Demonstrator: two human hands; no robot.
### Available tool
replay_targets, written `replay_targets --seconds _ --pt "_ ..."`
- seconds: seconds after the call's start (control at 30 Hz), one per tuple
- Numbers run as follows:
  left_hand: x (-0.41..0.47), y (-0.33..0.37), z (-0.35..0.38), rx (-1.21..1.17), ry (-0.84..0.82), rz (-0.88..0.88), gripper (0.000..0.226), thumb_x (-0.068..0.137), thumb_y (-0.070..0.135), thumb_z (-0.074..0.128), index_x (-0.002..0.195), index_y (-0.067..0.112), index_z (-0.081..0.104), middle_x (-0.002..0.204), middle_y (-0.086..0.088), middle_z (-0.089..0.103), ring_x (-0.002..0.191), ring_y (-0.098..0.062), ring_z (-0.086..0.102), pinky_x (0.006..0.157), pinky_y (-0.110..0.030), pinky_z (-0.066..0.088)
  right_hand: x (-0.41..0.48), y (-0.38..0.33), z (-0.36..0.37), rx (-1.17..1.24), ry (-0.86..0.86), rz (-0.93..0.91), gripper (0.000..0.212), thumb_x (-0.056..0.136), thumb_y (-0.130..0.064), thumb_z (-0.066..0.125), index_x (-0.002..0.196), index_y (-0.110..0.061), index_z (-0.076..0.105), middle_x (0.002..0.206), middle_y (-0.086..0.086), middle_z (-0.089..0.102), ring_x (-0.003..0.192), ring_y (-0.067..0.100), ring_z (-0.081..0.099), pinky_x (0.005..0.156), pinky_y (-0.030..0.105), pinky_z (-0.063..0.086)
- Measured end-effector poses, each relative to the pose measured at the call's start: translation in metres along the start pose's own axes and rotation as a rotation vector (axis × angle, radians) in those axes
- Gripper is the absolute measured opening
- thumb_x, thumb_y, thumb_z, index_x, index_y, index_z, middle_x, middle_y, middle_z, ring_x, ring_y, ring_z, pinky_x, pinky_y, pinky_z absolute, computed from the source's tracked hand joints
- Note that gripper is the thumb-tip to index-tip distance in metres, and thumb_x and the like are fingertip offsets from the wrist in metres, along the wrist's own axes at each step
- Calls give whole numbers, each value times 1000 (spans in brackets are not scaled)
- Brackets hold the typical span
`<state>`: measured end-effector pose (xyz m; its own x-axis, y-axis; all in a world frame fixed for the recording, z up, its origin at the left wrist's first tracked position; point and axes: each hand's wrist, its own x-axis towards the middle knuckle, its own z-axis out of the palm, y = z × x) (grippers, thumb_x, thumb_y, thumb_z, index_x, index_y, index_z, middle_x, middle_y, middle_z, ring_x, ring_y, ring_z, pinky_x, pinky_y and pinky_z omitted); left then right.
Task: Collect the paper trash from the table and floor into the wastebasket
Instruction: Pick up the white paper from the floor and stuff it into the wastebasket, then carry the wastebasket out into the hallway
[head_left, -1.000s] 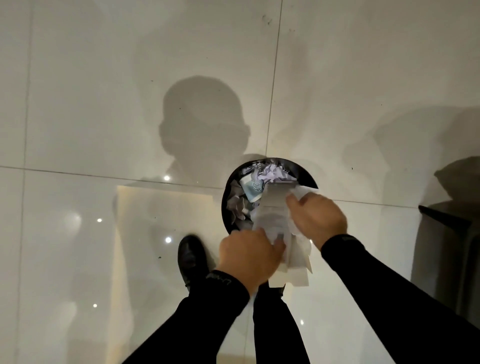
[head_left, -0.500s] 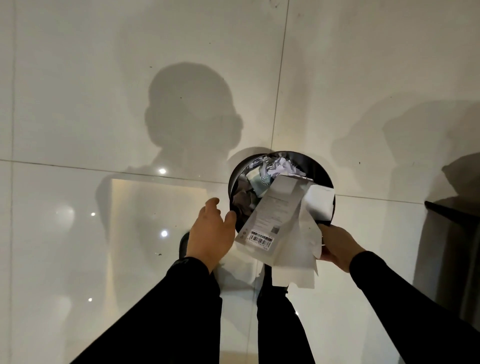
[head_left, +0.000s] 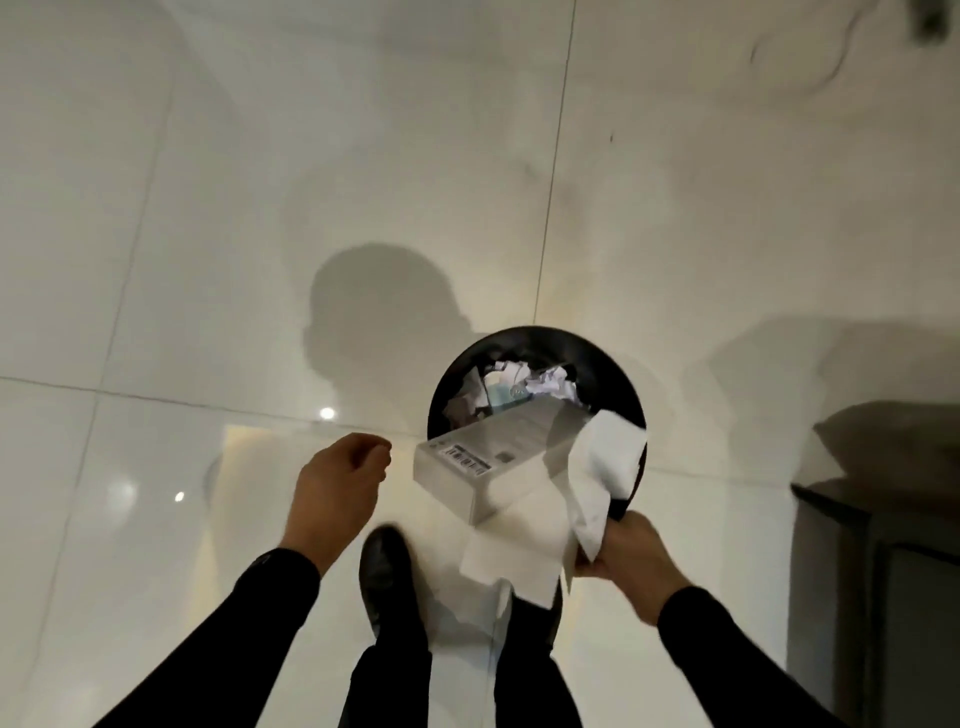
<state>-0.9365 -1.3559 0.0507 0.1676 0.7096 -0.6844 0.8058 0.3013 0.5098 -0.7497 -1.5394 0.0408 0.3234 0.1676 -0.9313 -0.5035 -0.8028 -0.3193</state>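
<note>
A round black wastebasket (head_left: 613, 371) stands on the pale tiled floor, holding crumpled paper (head_left: 545, 387). My right hand (head_left: 631, 556) grips a bundle of white paper sheets (head_left: 524, 545) from below, at the basket's near right rim. A white cardboard box (head_left: 488, 457) with a barcode label lies tilted on the bundle, over the basket's near edge. My left hand (head_left: 337, 488) hovers to the left of the box, fingers loosely curled, holding nothing.
My black shoe (head_left: 387, 577) stands on the floor just in front of the basket. A dark piece of furniture (head_left: 883, 571) fills the lower right. A thin cable (head_left: 779, 78) lies on the floor at the far right.
My left hand let go of the bundle and moved left. My right hand shifted to the bundle's lower right, and the box tipped further over the basket.
</note>
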Motion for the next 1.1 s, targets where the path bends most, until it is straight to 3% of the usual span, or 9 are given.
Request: replay_targets --seconds 0.07,0.2,0.4,0.53,0.67,0.77,0.9,1.1 --pt "-18 32 -40 -69 36 31 15 86 20 53 79 28 63 84 -3 72 84 -22 66 85 -43 52 -40 -34 7 -7 2 -61 17 86 6 53 96 15 61 86 23 63 74 32 63 68 41 60" --pt "-58 99 -138 -195 107 124 12 86 19 55 85 23 66 84 -3 72 84 -21 66 82 -42 52 -127 -122 27 40 21 -148 18 88 5 44 86 9 61 68 19 61 52 27 61 42 24 55" --pt "-114 166 -286 -375 188 247 12 86 13 55 89 15 66 88 -6 71 80 -20 66 76 -36 50 -254 -236 62 54 -11 -331 16 85 0 49 77 4 62 49 11 65 41 19 64 42 24 53" --pt "-149 200 -390 -515 231 335 12 89 13 53 85 15 65 85 -6 70 76 -20 62 66 -30 47 -342 -310 99 79 -64 -453 21 88 0 40 80 3 60 39 6 63 35 18 62 38 23 51" --pt "-165 230 -478 -574 302 422 15 88 13 52 83 18 65 83 -3 69 72 -17 62 64 -28 48 -401 -376 135 123 -129 -501 29 92 -2 31 79 -2 56 50 12 66 42 21 62 36 22 51" --pt "-160 249 -526 -603 330 450 15 87 11 51 82 16 64 81 -5 68 68 -15 60 61 -27 46 -420 -421 159 135 -173 -505 30 93 -1 26 81 0 54 69 19 61 35 20 63 34 22 51" --pt "-130 279 -579 -565 340 480 15 87 10 50 85 14 65 83 -5 68 69 -16 60 60 -25 45 -427 -486 200 136 -230 -511 24 94 0 26 93 4 50 76 22 59 33 22 63 32 22 50" --pt "-46 344 -657 -509 390 511 14 87 8 51 87 12 64 84 -7 68 70 -16 59 61 -25 45 -407 -612 272 124 -268 -549 28 92 3 29 114 4 47 79 21 58 59 30 60 33 24 50"
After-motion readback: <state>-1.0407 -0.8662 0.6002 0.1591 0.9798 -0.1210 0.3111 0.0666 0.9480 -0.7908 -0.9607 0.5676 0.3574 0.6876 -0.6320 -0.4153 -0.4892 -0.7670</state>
